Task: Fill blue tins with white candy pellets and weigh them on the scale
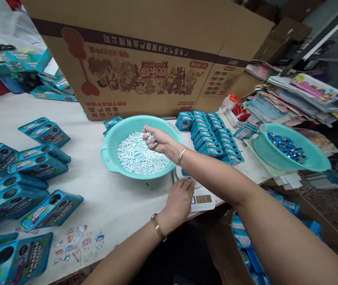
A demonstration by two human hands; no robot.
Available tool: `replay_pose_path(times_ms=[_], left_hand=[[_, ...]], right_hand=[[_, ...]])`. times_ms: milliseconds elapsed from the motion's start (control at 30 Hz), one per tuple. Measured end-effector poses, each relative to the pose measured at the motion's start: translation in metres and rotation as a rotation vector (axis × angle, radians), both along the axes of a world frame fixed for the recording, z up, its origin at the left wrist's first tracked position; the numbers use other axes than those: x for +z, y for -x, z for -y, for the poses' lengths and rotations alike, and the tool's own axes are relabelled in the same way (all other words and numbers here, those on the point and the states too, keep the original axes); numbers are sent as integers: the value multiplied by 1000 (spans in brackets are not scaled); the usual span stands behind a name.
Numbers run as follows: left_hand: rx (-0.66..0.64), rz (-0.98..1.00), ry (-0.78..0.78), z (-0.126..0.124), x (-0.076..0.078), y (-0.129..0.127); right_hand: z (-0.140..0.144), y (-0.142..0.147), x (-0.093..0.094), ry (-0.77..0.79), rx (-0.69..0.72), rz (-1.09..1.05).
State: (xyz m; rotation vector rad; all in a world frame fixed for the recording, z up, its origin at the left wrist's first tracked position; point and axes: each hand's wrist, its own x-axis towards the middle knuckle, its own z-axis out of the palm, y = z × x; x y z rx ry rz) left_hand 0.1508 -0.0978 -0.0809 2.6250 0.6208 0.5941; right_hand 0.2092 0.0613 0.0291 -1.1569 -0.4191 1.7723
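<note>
My right hand (155, 139) is above a turquoise plastic basin (109, 156), fingers curled around some small white candies. A layer of pale, pill-like candies (139, 162) covers the basin's bottom. My left hand (181, 198) rests low at the front of a small white digital scale (207, 206), its fingers bent and partly hiding the display. A bit of blue shows just beyond those fingertips, mostly covered by my right forearm; what my left fingers hold, if anything, is hidden.
Blue candy boxes (46, 209) stand on the left of the table. Rows of small blue boxes (206, 136) fill the back right. A second turquoise basin (261, 144) holds shiny blue pieces. A large carton (163, 43) stands behind; an open carton (225, 241) holds more blue packs.
</note>
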Motion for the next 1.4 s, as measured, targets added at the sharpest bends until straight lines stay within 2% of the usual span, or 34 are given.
replay_pose_path(times_ms=[133, 267, 400, 467, 533, 600, 667, 733, 833, 933, 1067, 1233, 1400], left_hand=[[-23, -100, -72, 0, -10, -23], [-58, -102, -84, -2, -17, -21], [-148, 12, -115, -12, -24, -15], [-179, 107, -157, -16, -24, -12], [-186, 211, -198, -19, -18, -9], [-156, 326, -210, -21, -3, -5], [-88, 446, -192, -24, 18, -6], [-3, 526, -158, -30, 40, -12], [80, 551, -102, -43, 61, -33], [106, 464, -9, -52, 65, -55], [90, 358, 60, -56, 58, -68], [34, 371, 174, -58, 51, -66], [-10, 375, 277, -60, 50, -67]], right_hand=[[-3, -16, 16, -32, -8, 13], [-1, -17, 16, -26, -61, -45], [3, -1, 6, 35, -109, -86], [6, 0, 8, 26, -106, -105], [14, -11, 16, -21, -100, -137], [29, -35, 28, -113, -115, -187], [53, -67, 39, -241, -194, -224], [81, -99, 42, -305, -358, -210], [118, -133, 33, -285, -633, -180], [138, -144, 14, -276, -811, -141], [141, -140, 0, -315, -869, -57], [136, -127, -7, -347, -937, -24], [137, -117, -16, -411, -971, 63]])
